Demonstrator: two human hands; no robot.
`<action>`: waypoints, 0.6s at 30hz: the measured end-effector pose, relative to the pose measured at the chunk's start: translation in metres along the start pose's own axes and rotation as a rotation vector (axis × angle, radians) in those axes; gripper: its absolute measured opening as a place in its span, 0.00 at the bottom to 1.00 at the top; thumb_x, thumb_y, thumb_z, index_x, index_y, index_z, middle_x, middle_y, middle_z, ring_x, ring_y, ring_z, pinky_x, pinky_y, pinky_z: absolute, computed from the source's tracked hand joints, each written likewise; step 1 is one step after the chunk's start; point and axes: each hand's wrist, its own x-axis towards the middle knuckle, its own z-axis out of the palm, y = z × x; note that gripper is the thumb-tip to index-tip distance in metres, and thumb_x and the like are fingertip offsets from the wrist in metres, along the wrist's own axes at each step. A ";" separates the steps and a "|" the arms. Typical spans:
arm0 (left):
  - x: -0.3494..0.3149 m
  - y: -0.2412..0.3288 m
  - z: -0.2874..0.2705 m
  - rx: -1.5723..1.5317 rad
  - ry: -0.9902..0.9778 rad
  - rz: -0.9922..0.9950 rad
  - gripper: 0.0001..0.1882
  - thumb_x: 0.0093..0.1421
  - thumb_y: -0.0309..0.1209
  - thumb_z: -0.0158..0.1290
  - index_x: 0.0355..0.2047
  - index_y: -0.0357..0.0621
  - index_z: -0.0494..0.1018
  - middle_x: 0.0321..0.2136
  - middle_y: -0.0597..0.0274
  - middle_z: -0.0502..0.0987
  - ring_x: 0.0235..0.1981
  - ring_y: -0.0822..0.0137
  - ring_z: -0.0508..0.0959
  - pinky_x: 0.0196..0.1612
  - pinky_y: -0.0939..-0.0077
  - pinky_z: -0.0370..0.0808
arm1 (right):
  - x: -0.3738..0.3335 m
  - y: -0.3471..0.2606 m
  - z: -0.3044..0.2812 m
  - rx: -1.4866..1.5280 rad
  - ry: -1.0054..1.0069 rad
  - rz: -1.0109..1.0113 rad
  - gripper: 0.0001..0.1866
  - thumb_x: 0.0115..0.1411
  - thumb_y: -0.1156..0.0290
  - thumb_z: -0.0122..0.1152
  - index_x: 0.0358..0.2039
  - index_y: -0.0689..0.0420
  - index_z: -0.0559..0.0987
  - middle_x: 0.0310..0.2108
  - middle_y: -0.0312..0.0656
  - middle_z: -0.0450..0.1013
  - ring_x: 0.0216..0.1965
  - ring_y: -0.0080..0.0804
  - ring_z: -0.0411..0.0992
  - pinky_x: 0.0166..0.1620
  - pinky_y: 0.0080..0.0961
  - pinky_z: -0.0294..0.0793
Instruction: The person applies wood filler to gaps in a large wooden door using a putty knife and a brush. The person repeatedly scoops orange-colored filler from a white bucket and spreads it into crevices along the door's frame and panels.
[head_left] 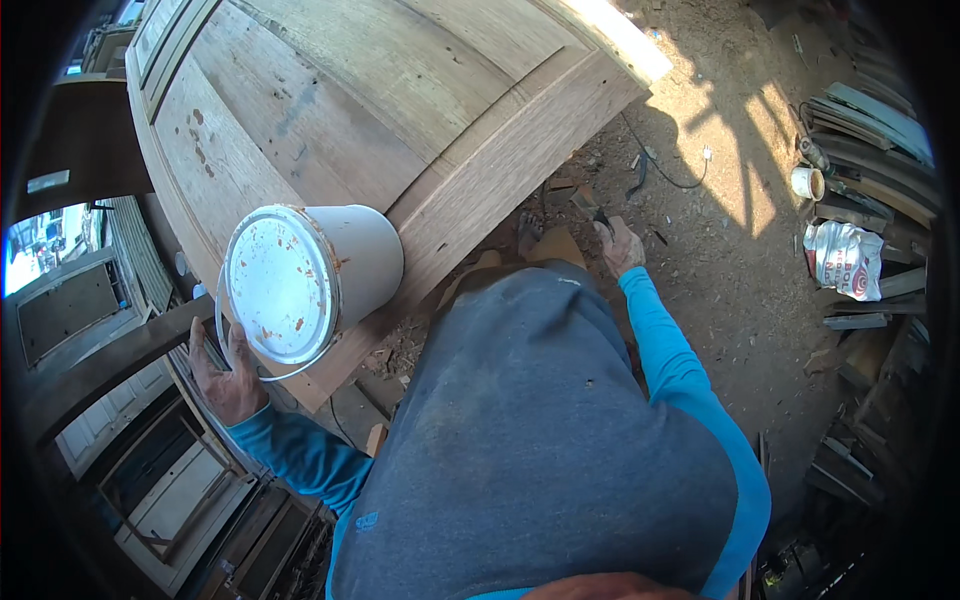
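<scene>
The dark grey shirt (540,400) has bright blue long sleeves (668,340) and a small blue print (367,521).

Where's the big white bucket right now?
In the head view, left of the middle, the white bucket is on the wooden panel, near its lower corner, with the person's left hand just at its lower left.

The bucket (325,270) stands on the wooden panel (380,130) near its edge; rightward, across the floor (740,320), a sack (843,260) lies among boards (890,165), a tub (807,184) just beyond it.
</scene>
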 end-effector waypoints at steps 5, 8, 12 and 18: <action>-0.020 0.034 0.010 -0.003 0.065 0.161 0.40 0.63 0.53 0.61 0.65 0.37 0.68 0.64 0.39 0.69 0.71 0.45 0.61 0.72 0.53 0.54 | -0.003 -0.022 -0.043 0.093 0.160 -0.029 0.19 0.69 0.51 0.60 0.41 0.57 0.75 0.30 0.54 0.76 0.35 0.61 0.77 0.39 0.49 0.74; -0.029 0.059 0.015 0.048 -0.070 0.279 0.48 0.58 0.59 0.63 0.68 0.38 0.65 0.66 0.40 0.66 0.71 0.43 0.60 0.73 0.48 0.54 | 0.013 -0.051 -0.060 0.191 0.183 -0.105 0.19 0.70 0.53 0.59 0.45 0.58 0.77 0.29 0.47 0.75 0.30 0.44 0.76 0.35 0.39 0.74; -0.036 0.062 0.032 -0.015 -0.145 0.183 0.59 0.49 0.70 0.63 0.70 0.41 0.63 0.71 0.41 0.60 0.72 0.37 0.58 0.71 0.44 0.56 | 0.034 -0.073 -0.071 0.409 0.059 -0.261 0.17 0.73 0.58 0.54 0.48 0.59 0.77 0.30 0.41 0.73 0.29 0.32 0.74 0.35 0.32 0.74; -0.042 0.069 0.039 0.137 -0.137 0.209 0.65 0.45 0.72 0.64 0.71 0.35 0.60 0.71 0.34 0.56 0.71 0.36 0.58 0.71 0.44 0.56 | 0.048 -0.073 -0.077 0.533 -0.155 -0.115 0.18 0.76 0.57 0.47 0.40 0.60 0.76 0.25 0.36 0.71 0.24 0.22 0.71 0.30 0.25 0.72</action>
